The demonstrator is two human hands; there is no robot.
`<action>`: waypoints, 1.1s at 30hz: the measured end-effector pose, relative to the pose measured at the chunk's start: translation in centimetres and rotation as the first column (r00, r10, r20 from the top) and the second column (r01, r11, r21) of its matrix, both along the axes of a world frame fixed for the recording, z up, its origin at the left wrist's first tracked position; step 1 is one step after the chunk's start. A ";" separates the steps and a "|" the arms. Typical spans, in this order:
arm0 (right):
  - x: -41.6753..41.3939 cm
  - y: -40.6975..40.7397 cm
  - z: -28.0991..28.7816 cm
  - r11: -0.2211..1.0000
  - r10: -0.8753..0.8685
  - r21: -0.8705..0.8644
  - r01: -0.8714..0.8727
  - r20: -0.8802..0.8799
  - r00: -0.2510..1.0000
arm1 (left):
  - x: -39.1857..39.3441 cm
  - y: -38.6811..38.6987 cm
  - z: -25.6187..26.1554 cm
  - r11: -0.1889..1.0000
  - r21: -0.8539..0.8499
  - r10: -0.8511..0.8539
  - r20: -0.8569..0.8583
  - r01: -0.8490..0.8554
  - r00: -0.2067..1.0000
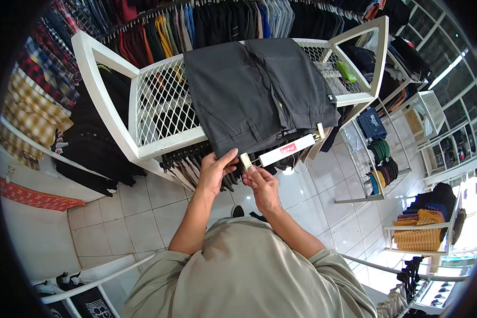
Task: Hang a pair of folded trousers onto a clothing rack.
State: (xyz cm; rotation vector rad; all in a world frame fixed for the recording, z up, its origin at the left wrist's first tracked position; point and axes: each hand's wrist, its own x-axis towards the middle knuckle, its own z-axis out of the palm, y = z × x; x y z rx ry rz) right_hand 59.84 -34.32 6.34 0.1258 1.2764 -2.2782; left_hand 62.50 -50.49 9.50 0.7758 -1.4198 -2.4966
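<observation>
Dark grey trousers (226, 91) lie folded lengthwise over a white metal mesh rack top (171, 144), waistband towards me. My left hand (214, 171) pinches the left corner of the waistband between thumb and fingers. My right hand (262, 185) grips the near clip (246, 161) of a white trouser hanger (288, 150), just beside that corner. The hanger bears a red label and runs along the waistband. Its far clip (321, 131) sits by the right end of the waistband; whether it bites the cloth I cannot tell. The hanger's metal hook (302, 169) points down towards the floor.
Garments on hangers (194, 167) hang beneath the rack top. A bright green item (346, 71) lies at its right end. Behind stands a long rail of shirts (222, 30). Plaid shirts (35, 103) hang left; folded clothes (417, 234) fill a shelf right. The floor is tiled (143, 216).
</observation>
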 end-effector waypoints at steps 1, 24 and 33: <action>-0.1 -0.2 0.0 1.000 -0.004 -0.006 0.004 0.001 1.000 | 0.0 0.0 0.0 1.000 0.000 0.002 0.001 -0.002 1.000; -1.6 3.9 4.8 0.905 0.307 0.314 -0.288 -0.012 0.952 | -0.1 0.3 -0.6 0.993 0.098 -0.053 -0.103 0.063 0.993; -14.5 16.0 2.3 0.707 -0.060 0.580 0.405 -0.521 0.851 | 0.3 2.3 0.8 0.993 -0.023 0.114 -0.117 -0.117 0.987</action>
